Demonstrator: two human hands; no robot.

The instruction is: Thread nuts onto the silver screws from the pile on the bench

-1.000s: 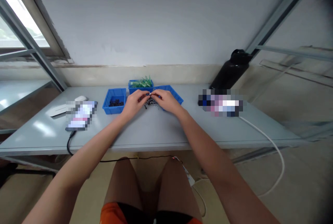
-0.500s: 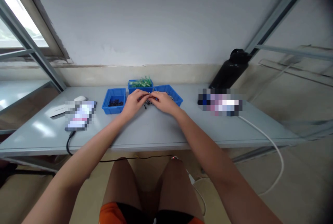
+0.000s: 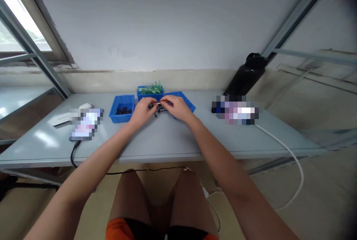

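Above the middle of the desk, my left hand (image 3: 142,110) and my right hand (image 3: 179,108) meet fingertip to fingertip, both closed in a pinch. Between them lies a thin, silvery piece (image 3: 157,103), too small to name, and each hand grips one end of it. Just under the fingers is a loose pile of small black and silver pieces (image 3: 161,109), partly hidden by the hands. A blue bin (image 3: 113,115) with small dark pieces stands left of my left hand. Behind my right hand sits another blue bin (image 3: 190,105), its contents mostly covered.
At the wall, a third blue bin (image 3: 150,96) holds green slender pieces (image 3: 152,88). Phones lie at left (image 3: 86,124) and right (image 3: 235,110), their screens blurred, with cables attached. A black bottle (image 3: 245,74) leans at the back right. A white mouse-like object (image 3: 86,105) rests at left.
My fingertips have drawn slightly apart, and the thin silvery piece now shows between them. More of the pile beneath is visible. The bins and phones stay in place.
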